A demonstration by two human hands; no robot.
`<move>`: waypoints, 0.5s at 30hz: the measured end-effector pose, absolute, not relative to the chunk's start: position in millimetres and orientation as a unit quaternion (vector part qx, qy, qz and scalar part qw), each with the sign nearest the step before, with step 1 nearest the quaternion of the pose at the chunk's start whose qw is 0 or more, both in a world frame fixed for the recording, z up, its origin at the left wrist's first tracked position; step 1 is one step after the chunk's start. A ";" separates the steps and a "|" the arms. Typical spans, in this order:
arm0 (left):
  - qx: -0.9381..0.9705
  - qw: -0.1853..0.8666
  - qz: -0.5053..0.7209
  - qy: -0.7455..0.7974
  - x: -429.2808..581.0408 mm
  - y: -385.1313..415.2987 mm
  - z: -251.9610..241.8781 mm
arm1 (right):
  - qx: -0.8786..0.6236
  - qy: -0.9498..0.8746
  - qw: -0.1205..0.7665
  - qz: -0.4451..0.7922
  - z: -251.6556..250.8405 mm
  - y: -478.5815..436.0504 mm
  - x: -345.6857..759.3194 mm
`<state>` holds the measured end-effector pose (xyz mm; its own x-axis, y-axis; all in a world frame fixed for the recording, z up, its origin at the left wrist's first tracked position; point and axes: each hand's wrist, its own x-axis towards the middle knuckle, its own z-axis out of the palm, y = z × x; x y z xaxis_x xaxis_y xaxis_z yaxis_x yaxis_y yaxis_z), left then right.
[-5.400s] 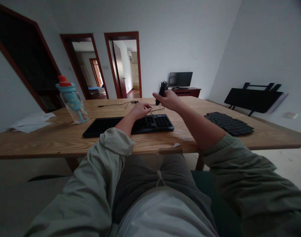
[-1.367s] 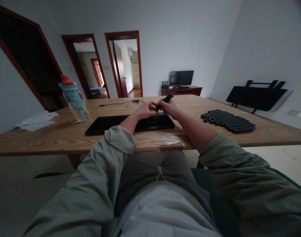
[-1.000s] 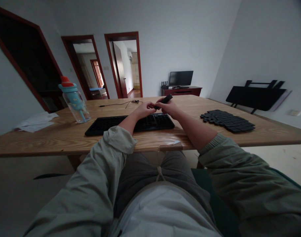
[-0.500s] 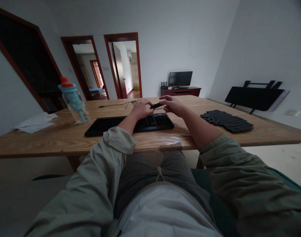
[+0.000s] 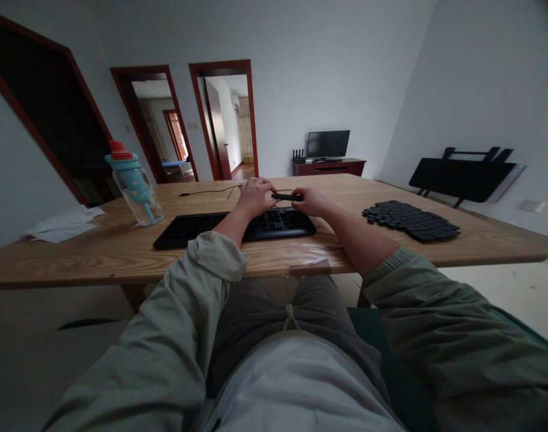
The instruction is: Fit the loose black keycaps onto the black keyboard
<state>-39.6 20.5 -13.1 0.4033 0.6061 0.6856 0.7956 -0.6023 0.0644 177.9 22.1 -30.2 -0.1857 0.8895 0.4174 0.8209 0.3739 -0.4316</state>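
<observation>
Both hands, left hand (image 5: 254,197) and right hand (image 5: 310,201), pinch a slim black tool (image 5: 286,197) level between their fingers, just above the keyboard (image 5: 197,227) at frame centre.

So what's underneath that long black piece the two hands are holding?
Under the long black piece, held by the left hand and right hand, lies the black keyboard on the wooden table. The hands cover some keys.

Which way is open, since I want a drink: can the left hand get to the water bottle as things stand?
Probably yes. The water bottle stands upright on the table, left of the keyboard, with bare wood between. But the left hand is shut on the long black key with the right hand.
</observation>
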 end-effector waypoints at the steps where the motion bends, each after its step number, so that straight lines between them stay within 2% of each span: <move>1: -0.829 0.137 -0.342 -0.421 -40.0 22.1 -14.2 | -0.561 -0.769 0.303 0.044 -29.7 21.9 178.1; 15: -0.836 0.128 -0.346 -0.406 -41.6 29.4 -16.4 | -0.589 -0.752 0.295 0.017 -31.4 22.6 179.7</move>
